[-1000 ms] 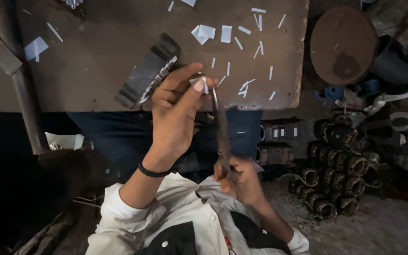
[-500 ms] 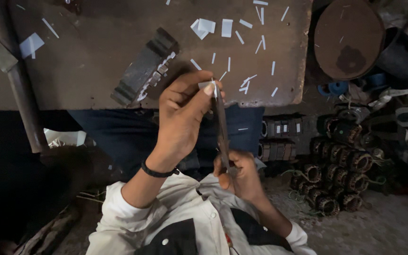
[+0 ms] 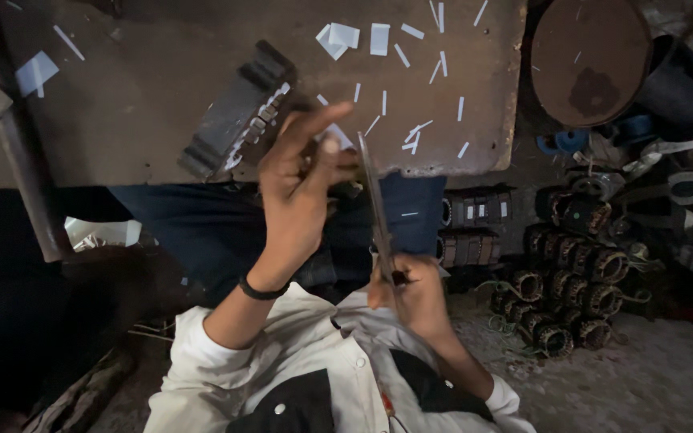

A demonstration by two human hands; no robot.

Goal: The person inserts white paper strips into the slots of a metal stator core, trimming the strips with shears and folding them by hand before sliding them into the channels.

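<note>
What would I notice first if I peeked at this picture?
Two hands in the middle: one hand pinches a small white piece while the other hand, lower down, grips long scissors whose blades reach up to it. Behind them, white strips lie scattered over a brown board. On the right, wound coils sit piled on the floor.

Dim, shadowed, slightly blurred edges

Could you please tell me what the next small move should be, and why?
Probably close the scissors: the right hand grips their handles, the left hand pinches a white paper piece against the blades, and cut strips lie on the table.
</note>
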